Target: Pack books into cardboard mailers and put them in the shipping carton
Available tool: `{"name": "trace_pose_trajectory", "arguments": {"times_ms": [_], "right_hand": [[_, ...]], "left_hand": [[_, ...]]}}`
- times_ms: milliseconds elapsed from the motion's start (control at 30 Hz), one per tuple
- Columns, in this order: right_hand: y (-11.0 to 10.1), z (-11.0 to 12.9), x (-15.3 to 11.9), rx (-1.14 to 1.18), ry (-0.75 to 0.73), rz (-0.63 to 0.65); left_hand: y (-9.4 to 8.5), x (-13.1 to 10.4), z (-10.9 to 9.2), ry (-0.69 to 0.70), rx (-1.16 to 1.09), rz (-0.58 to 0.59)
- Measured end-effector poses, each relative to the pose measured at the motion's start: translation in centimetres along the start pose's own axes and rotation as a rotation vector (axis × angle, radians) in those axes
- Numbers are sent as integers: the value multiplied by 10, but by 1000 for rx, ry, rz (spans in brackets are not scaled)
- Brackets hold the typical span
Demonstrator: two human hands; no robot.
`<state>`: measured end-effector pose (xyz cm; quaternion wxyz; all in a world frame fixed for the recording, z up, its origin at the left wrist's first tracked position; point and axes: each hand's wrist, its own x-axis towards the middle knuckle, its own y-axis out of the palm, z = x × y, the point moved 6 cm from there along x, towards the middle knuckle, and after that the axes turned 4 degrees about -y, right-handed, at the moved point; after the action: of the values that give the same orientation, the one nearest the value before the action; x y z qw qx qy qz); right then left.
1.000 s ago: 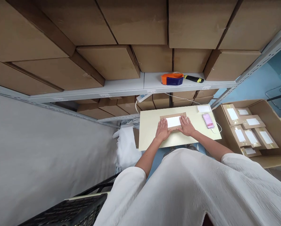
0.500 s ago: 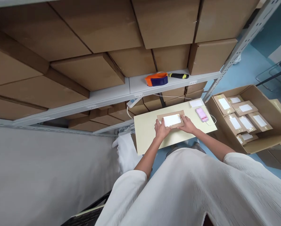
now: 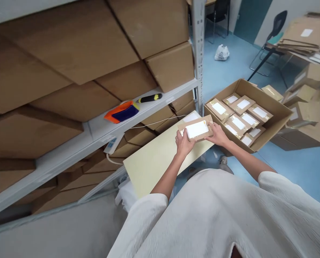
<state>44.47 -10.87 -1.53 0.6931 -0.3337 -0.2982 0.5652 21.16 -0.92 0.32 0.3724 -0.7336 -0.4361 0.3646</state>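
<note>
A small cardboard box (image 3: 207, 122) with a white label (image 3: 197, 129) on its top is held between my two hands. My left hand (image 3: 184, 144) grips its left end, thumb on the upper face. At the right end, my right hand (image 3: 217, 134) is closed round the edge. The box is over the right part of a pale yellow tabletop (image 3: 151, 157). To the right stands a large open carton (image 3: 275, 129), where several similar labelled small boxes (image 3: 238, 122) lie.
Metal shelving (image 3: 95, 132) full of cardboard boxes runs along the left. On its ledge lie an orange and blue tape dispenser (image 3: 122, 111) and a black and yellow knife handle (image 3: 150, 98). A power strip (image 3: 114, 143) hangs below. More cartons (image 3: 307, 132) stand at the right.
My view has turned to the right, bringing the open carton closer to the middle. Both hands have lifted the small box off the tabletop and carried it toward the carton.
</note>
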Motion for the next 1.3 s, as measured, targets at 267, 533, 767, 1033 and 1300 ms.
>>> {"name": "trace_pose_trajectory", "arguments": {"times_ms": [267, 533, 767, 1033, 1300], "right_hand": [[-101, -119, -35, 9, 136, -66], [-161, -223, -56, 15, 213, -104], [-185, -267, -71, 20, 307, -125], [-202, -292, -90, 26, 453, -197], [-210, -296, -78, 0, 627, -379]], "left_hand": [[65, 28, -149, 108, 15, 72], [127, 54, -257, 179, -17, 131], [165, 75, -303, 225, -3, 209], [183, 101, -342, 345, 0, 290], [193, 155, -395, 541, 1, 386]]}}
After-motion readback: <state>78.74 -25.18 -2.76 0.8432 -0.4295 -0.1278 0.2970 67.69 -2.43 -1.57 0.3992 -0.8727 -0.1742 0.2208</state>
